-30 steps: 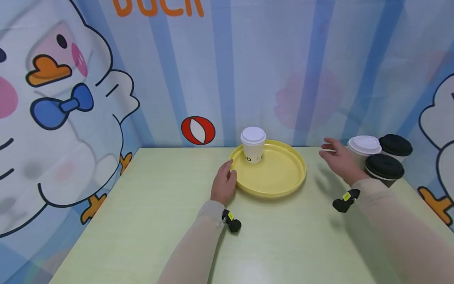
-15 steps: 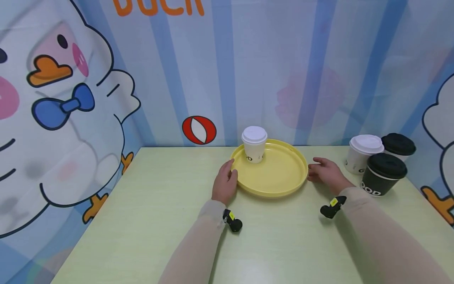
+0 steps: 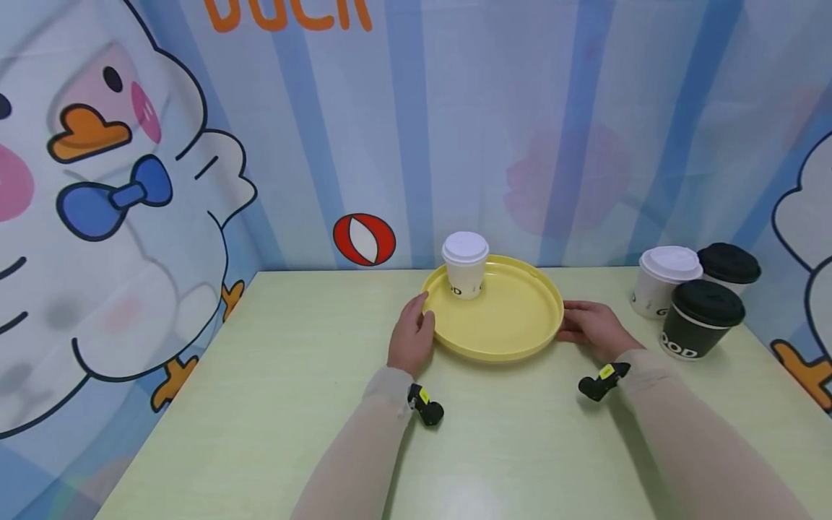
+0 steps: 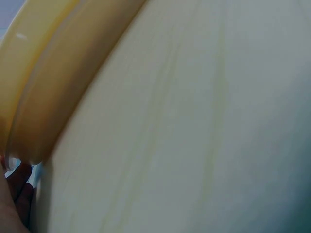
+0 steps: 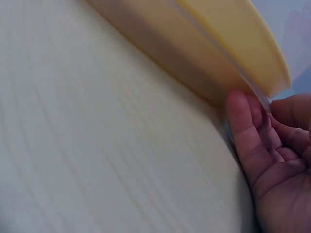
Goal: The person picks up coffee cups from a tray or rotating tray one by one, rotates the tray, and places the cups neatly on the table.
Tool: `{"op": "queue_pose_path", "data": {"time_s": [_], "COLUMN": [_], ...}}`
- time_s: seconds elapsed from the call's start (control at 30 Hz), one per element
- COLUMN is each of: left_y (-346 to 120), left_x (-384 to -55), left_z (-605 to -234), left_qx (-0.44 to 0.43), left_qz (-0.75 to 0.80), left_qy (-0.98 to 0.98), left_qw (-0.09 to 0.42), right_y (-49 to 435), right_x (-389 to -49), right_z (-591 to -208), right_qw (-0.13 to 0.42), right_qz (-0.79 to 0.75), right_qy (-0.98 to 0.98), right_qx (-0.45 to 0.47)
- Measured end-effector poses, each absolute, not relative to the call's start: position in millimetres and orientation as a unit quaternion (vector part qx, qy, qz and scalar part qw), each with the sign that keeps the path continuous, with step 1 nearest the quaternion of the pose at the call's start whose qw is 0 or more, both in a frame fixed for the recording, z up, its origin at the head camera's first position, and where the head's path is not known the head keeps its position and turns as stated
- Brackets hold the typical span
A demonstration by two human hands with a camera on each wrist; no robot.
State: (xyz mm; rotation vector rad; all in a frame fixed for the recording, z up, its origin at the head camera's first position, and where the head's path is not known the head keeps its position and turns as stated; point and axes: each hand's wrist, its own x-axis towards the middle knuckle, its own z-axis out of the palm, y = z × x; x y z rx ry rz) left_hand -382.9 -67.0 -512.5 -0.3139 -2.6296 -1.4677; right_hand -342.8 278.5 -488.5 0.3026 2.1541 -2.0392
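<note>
A round yellow tray [image 3: 503, 321] is on the table near the back wall. Upright on its left part stands a white paper cup [image 3: 465, 267] with a white lid and dark print. My left hand [image 3: 411, 339] holds the tray's left rim; the left wrist view catches only a few of its fingers [image 4: 20, 179] at the tray's underside. At the opposite side, my right hand [image 3: 594, 328] grips the right rim. In the right wrist view, fingertips [image 5: 238, 104] reach under the tray [image 5: 243, 39], with other fingers at the rim's outer edge.
Right of my right hand stand a white-lidded paper cup [image 3: 664, 282], a black cup [image 3: 700, 321] with a black lid, and another black-lidded cup [image 3: 729, 266] partly hidden behind. A duck-printed cloth wall [image 3: 312, 144] closes off the pale wooden table [image 3: 260, 404] at the back.
My right hand has moved left from beside the lidded cups to the tray's right rim and taken hold of it. The left hand, tray and cup look unmoved.
</note>
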Motion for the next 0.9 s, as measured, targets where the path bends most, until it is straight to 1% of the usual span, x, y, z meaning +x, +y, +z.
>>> {"op": "queue_pose_path", "data": {"time_s": [0.13,0.33,0.67,0.9], "left_y": [-66.2,-64.8,-64.9,-65.6], "left_x": [-383.0,-383.4,-385.3,-382.0], "left_z": [-511.3,-508.5,-510.0,-509.4], "left_qx": [-0.107,-0.11,-0.11,-0.111], "left_qz": [-0.485,-0.483,-0.476,-0.479], "left_qy": [-0.866,-0.866,-0.871,-0.869], "left_qw": [0.059,0.06,0.05,0.054], "right_y": [280.8,285.7,285.2,282.5], "right_x": [-342.5,-343.5,-343.8,-343.5], "right_z": [-490.2,-487.5,-491.8,-496.1], "right_qw": [0.075,0.084,0.073,0.066], "right_qz": [-0.717,-0.746,-0.747,-0.74], "right_qy": [0.687,0.654,0.656,0.662], "right_qx": [0.094,0.094,0.084,0.1]}}
